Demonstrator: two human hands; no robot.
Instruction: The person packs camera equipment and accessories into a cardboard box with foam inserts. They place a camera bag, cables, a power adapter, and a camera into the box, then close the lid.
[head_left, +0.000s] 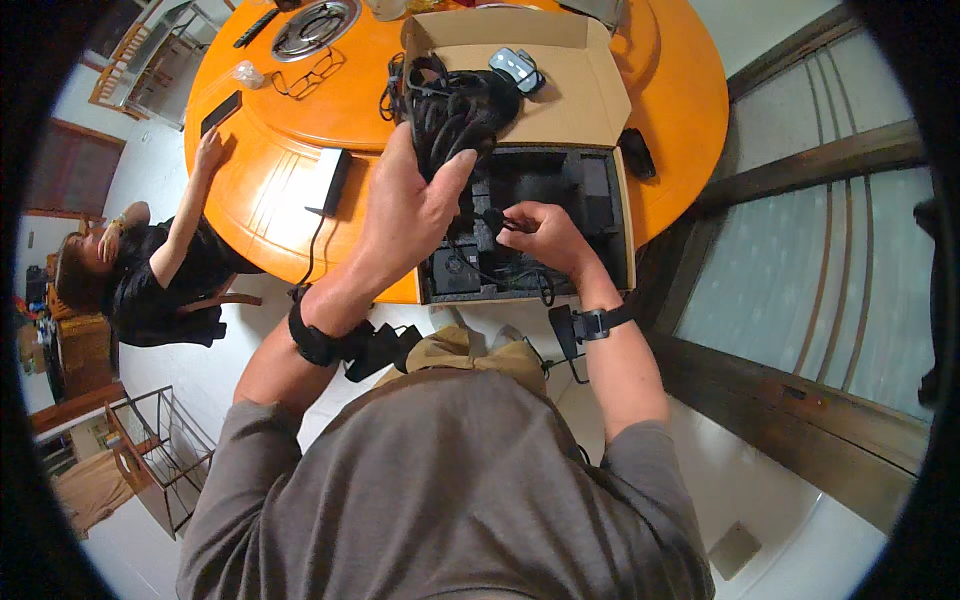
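Note:
My left hand (416, 195) grips a thick bundle of black cables and straps (457, 112) above the far part of an open cardboard box (628, 225). Over the box's foam-lined inside, my right hand (547, 232) pinches a thin black cable with a small dark piece (493, 219). Beneath it, a black foam insert (596, 184) has several compartments, with a square black device (455, 270) in the near left one. Loose thin cable lies near the box's front edge. A grey-and-black device (517, 70) rests on the raised lid. Black straps with attached devices circle both my wrists.
The box stands on a round orange table (277, 172). Left of it are a white-and-black adapter (330, 180) with a cord, a phone (221, 112), eyeglasses (306, 76) and a metal tray (315, 28). Another person (165, 262) sits at left, one hand near the phone. A black object (637, 154) lies right.

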